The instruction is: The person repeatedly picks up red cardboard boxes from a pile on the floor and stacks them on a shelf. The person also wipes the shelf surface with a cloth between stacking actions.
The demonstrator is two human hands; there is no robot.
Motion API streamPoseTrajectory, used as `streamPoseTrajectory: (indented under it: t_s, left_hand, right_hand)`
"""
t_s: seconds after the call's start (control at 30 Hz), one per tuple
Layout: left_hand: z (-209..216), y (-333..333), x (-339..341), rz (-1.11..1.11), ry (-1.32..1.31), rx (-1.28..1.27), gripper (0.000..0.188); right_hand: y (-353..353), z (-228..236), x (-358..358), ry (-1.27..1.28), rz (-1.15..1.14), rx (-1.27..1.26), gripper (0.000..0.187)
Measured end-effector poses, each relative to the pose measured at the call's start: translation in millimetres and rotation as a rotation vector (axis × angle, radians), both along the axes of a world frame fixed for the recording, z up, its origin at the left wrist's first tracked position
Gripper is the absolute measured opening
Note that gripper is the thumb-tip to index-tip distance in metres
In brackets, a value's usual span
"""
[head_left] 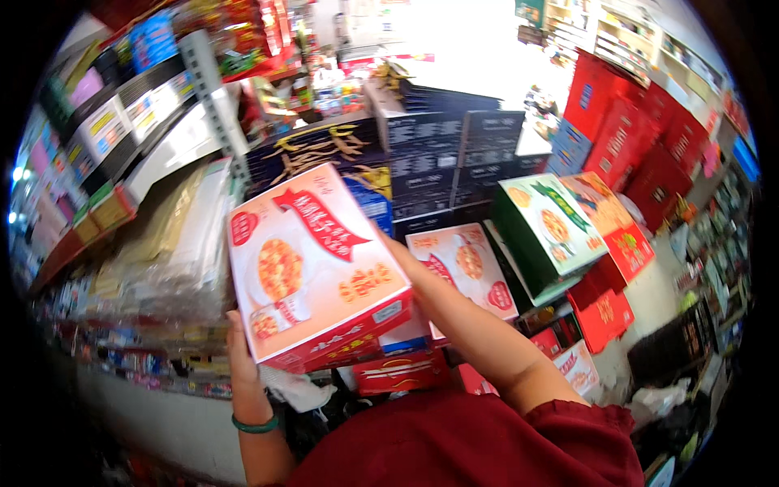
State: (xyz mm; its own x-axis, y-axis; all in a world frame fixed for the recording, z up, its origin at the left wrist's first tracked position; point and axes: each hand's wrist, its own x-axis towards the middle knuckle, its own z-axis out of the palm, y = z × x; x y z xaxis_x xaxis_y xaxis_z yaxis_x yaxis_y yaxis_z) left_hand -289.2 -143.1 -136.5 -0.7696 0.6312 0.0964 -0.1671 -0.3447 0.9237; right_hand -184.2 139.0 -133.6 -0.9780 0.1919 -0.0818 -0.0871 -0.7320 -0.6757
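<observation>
A pink-and-white food carton (324,268) with a red ribbon design, a pictured bowl and a red side is held up, tilted, between my two hands. My left hand (242,351) grips its lower left edge, fingers partly hidden by the carton. Against the right side lies my right hand (394,253), most of it out of sight behind the box. A similar pink carton (475,264) stands just beyond my right forearm. Beside that one is a green box with a white top (552,223).
Dark blue cartons (422,162) are stacked ahead. Red boxes (625,146) stand at the right, with an orange-topped box (602,203) nearer. To the left, a shelf rack (213,89) rises above plastic-wrapped sheets (162,252). A red package (398,372) lies near my body.
</observation>
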Motion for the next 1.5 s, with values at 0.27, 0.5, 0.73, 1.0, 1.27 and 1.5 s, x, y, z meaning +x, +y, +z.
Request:
streamPoseTrajectory:
  t_s: [0.27,0.5,0.73,1.0,1.27,1.5]
  left_hand:
    - [3,1,11,0.048,-0.049,-0.018,0.067]
    - [-5,-5,45,0.061,-0.012,-0.071,0.066]
    - [4,29,104,-0.143,0.179,-0.006,0.065]
    - [8,90,137,-0.478,0.165,-0.071,0.074]
    - [-61,127,140,-0.648,-0.040,-0.077,0.063]
    - [-84,153,139,-0.568,0.014,-0.069,0.058]
  right_hand:
    - [-19,17,25,0.056,-0.170,0.042,0.042]
    - [-27,9,85,0.004,-0.325,0.212,0.045]
    - [-25,-1,167,-0.014,-0.534,0.156,0.052]
    - [2,-48,244,0.009,-0.774,-0.145,0.039]
    - [21,-68,268,-0.130,-0.790,0.022,0.043]
    - [61,-105,256,-0.272,-0.814,0.153,0.050]
